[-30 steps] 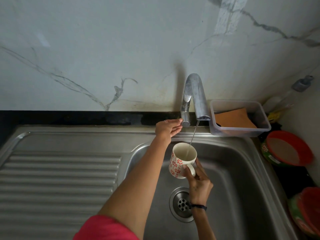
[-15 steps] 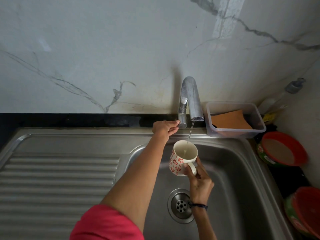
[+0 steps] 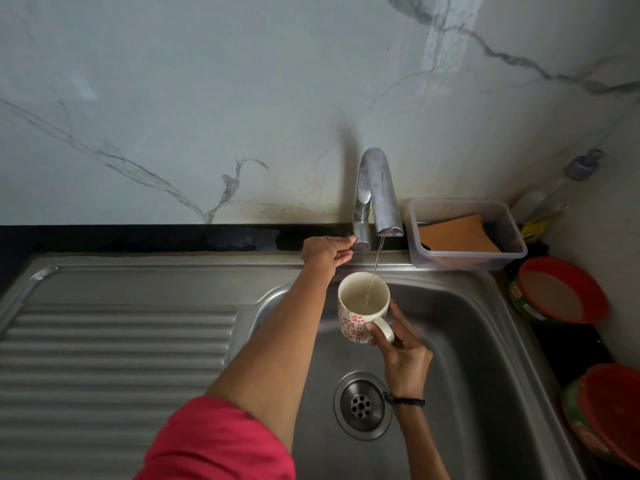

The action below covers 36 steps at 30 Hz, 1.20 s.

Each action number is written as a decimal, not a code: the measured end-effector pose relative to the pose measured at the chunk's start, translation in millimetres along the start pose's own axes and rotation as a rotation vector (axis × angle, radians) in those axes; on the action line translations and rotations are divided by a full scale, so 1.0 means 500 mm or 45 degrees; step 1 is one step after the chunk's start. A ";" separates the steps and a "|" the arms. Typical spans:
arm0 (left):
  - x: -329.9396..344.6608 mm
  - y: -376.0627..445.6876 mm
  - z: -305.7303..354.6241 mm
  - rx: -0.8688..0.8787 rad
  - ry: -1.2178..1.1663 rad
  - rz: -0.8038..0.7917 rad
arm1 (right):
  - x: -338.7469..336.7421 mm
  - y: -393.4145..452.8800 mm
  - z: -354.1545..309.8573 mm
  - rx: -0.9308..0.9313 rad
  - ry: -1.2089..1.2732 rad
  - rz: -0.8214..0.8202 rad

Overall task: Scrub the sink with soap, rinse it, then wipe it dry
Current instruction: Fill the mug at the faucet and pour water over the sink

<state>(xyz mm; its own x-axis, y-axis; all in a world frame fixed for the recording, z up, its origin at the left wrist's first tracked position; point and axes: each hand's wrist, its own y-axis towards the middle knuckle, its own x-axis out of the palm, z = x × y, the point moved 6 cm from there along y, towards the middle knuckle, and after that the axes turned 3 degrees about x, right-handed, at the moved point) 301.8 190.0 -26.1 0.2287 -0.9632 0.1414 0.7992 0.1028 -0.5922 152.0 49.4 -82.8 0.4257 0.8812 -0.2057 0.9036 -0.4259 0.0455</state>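
A steel sink (image 3: 485, 341) with a round drain (image 3: 362, 405) fills the lower right. My right hand (image 3: 401, 351) grips the handle of a white mug with red flowers (image 3: 356, 317), held over the basin under the chrome tap (image 3: 379, 192). A thin stream of water (image 3: 375, 265) falls from the spout into the mug, which holds some water. My left hand (image 3: 325, 249) reaches across and pinches the tap's handle (image 3: 362, 237) at its base.
A ribbed steel drainboard (image 3: 114, 341) lies left of the basin. A clear plastic box (image 3: 464, 233) with an orange sponge sits behind the sink's right corner. Red-rimmed bowls (image 3: 561, 289) and a bottle stand along the right edge. A marble wall rises behind.
The water stream has thinned and the mug sits slightly higher under the spout. My left hand stays on the tap handle. The view has shifted a little.
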 end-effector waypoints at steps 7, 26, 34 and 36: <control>-0.002 0.012 -0.001 0.054 0.092 0.067 | 0.009 0.005 -0.007 0.011 0.098 0.039; -0.006 0.013 0.001 0.086 0.114 0.079 | 0.007 -0.006 -0.018 0.092 0.119 0.022; -0.006 0.005 0.000 0.050 0.163 0.079 | 0.005 -0.002 -0.018 0.092 0.102 0.036; -0.005 0.001 -0.001 0.078 0.198 0.082 | 0.007 -0.004 -0.017 0.118 0.092 0.015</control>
<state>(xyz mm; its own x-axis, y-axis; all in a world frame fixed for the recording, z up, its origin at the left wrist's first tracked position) 301.4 192.1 -27.3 0.1953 -0.9805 -0.0225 0.8193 0.1757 -0.5458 152.0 55.3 -75.6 0.4416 0.8871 -0.1346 0.8917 -0.4505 -0.0439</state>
